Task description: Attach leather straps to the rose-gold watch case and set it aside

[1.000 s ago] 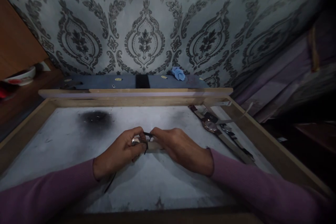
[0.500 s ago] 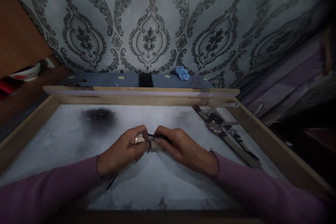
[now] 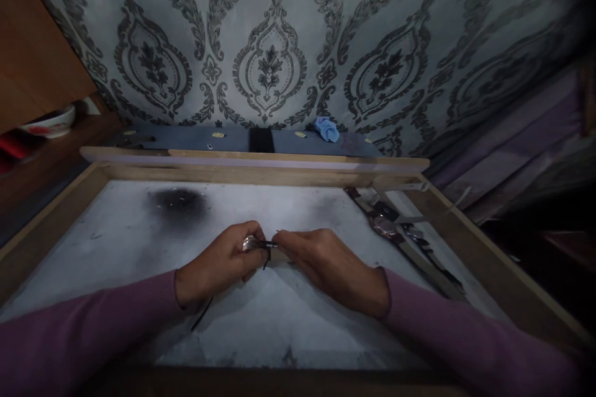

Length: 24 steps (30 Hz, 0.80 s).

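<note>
Over the middle of the white work surface, my left hand [image 3: 230,253] is closed around a wristwatch [image 3: 250,244], whose shiny case shows between thumb and forefinger. A dark strap [image 3: 270,244] with a lighter, beige underside reaches from the case toward my right hand [image 3: 328,263]. My right fingers are pressed together over the strap's far part, which they mostly hide. Below my left wrist, a thin dark strip [image 3: 202,314] sticks out; what it belongs to is hidden.
Several watches [image 3: 385,226] with leather straps lie at the right, beside a clear plastic piece [image 3: 401,187]. A wooden frame [image 3: 261,175] borders the surface. Behind it sits a crumpled blue cloth [image 3: 327,129], against a patterned wall [image 3: 270,68]. A bowl [image 3: 53,122] stands on the left shelf.
My right fingers have flattened and closed further over the strap, and the hand sits slightly higher. My left hand keeps its hold on the watch. The view has shifted slightly.
</note>
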Available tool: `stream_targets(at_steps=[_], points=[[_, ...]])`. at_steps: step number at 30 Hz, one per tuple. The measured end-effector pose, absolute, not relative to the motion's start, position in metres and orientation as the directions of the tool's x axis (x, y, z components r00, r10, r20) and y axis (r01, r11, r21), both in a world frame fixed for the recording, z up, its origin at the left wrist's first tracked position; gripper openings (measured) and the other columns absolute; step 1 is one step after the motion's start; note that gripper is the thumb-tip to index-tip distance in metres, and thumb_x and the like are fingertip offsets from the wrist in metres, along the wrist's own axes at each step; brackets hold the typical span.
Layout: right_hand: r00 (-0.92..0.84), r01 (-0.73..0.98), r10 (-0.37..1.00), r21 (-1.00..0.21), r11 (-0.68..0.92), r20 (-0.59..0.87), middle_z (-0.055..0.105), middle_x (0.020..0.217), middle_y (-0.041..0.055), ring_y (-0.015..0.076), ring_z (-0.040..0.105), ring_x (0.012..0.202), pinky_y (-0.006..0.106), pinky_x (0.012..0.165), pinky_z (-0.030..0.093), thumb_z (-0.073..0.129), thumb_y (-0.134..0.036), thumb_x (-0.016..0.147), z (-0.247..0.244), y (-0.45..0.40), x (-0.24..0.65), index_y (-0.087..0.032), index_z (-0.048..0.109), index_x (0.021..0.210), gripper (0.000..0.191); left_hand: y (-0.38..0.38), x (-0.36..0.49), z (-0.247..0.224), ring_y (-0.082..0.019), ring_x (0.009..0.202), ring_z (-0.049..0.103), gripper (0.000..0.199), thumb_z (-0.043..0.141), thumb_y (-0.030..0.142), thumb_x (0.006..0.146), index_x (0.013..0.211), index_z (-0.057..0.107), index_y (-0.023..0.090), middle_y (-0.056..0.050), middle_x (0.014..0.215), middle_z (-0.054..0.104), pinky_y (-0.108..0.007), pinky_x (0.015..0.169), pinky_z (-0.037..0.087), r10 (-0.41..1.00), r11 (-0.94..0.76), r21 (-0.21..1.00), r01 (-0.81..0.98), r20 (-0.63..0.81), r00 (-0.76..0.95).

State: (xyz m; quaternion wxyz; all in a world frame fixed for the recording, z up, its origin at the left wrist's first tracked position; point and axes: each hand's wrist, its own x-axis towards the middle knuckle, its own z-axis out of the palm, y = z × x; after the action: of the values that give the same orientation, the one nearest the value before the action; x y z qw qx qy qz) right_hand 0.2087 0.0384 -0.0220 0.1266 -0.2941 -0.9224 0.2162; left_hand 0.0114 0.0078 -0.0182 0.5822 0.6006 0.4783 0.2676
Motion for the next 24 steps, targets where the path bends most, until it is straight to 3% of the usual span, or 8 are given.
stream_targets(at_steps=[6, 24], points=[[-0.807, 0.514, 0.583, -0.376, 0.771, 0.093, 0.053, 0.064, -0.0013, 0.0105, 0.045, 0.053, 0.023, 0.051, 0.028, 0.038, 0.0, 0.081, -0.0193, 0.0358, 0.2075, -0.019, 0.046, 0.08, 0.021, 0.0076, 0.0116, -0.0191, -0.007, 0.046, 0.037, 0.011, 0.051, 0.027, 0.078, 0.074, 0.047, 0.018, 0.009, 0.05, 0.044, -0.02, 0.044, 0.027, 0.894, 0.119, 0.949, 0.294, -0.231, 0.384], [-0.829, 0.518, 0.556, -0.289, 0.805, 0.061, 0.057, 0.068, -0.0002, 0.0101, 0.045, 0.053, 0.023, 0.052, 0.027, 0.04, 0.005, 0.075, -0.017, 0.0337, 0.2079, -0.017, 0.051, 0.082, 0.026, 0.0042, 0.014, -0.0244, -0.006, 0.045, 0.032, 0.009, 0.05, 0.025, 0.073, 0.076, 0.044, 0.019, 0.011, 0.05, 0.038, -0.02, 0.042, 0.024, 0.907, 0.16, 0.964, 0.212, -0.228, 0.353]])
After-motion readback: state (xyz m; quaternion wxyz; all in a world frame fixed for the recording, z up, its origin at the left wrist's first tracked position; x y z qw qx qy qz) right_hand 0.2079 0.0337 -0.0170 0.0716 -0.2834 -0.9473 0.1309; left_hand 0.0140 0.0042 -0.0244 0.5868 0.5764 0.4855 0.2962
